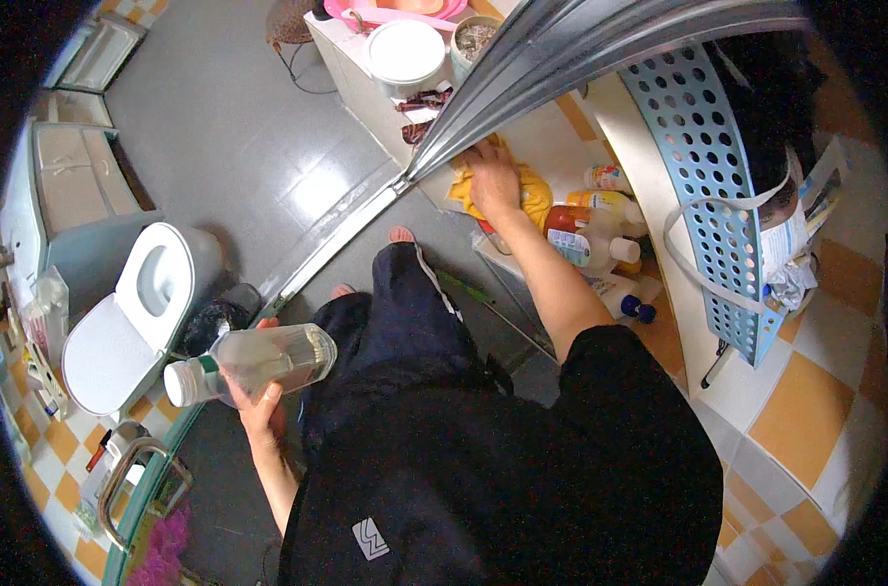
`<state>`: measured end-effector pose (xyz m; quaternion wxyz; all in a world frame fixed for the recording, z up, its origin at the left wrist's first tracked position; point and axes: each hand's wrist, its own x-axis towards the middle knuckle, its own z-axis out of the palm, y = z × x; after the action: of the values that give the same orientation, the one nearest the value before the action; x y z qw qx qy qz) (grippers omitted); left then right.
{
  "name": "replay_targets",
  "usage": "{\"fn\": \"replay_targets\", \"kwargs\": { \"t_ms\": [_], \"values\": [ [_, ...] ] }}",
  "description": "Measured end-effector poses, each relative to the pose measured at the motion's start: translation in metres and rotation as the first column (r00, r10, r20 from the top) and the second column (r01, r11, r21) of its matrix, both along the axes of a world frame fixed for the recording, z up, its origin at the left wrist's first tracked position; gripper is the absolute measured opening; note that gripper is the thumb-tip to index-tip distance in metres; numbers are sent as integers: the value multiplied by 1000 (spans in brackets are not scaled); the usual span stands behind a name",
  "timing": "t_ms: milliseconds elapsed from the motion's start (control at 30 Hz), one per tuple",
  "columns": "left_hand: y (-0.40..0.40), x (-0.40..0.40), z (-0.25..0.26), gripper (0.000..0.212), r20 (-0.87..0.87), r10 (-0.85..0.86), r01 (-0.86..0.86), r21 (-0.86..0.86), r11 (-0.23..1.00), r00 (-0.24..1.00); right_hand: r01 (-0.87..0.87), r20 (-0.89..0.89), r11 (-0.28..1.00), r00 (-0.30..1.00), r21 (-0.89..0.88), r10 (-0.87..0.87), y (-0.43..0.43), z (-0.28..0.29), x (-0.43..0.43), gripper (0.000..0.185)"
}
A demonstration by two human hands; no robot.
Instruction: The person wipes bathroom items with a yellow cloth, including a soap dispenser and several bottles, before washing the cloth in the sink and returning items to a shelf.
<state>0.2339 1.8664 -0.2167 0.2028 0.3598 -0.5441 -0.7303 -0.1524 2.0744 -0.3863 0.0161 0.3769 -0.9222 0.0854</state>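
Observation:
A clear plastic bottle [275, 357] with a white cap lies tilted in my left hand [257, 406]; its fingers wrap around the body, and the cap points left. My right hand [493, 179] presses on a yellow cloth [531, 198] on the tiled ledge [535, 132], just right of the metal door frame. Close beside the cloth are a bottle with red liquid [564, 218], a yellow-labelled bottle [601, 201] and a small white bottle [603, 177]. A white bottle with a blue cap [623, 302] lies nearer my forearm.
The metal frame of a shower door [488, 80] rises beside my right hand. A blue perforated basket [707, 176] stands at the right. Beyond the frame are a lidded white tub [405, 53] and a pink basin [436, 16]. At the left are a toilet [132, 329] and a glass door's metal handle [114, 491].

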Motion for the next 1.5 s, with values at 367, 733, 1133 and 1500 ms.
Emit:
{"fn": "replay_targets", "kwargs": {
  "t_ms": [367,733,1133,1500],
  "values": [
    [-3,6,0,97,-22,19,-20,-56,998,1000,-76,-31,958,996,277,88,5,3,50,40],
    [-3,-3,2,95,-42,23,-23,2,1000,999,366,35,928,929,66,-369,33,51,43,31],
    [11,-16,16,95,67,62,-64,23,998,996,495,81,864,869,-92,-489,-21,18,-153,49],
    [21,-54,14,96,9,82,-83,91,992,997,67,-41,994,997,91,-64,-8,-14,-2,42]
  ]
}}
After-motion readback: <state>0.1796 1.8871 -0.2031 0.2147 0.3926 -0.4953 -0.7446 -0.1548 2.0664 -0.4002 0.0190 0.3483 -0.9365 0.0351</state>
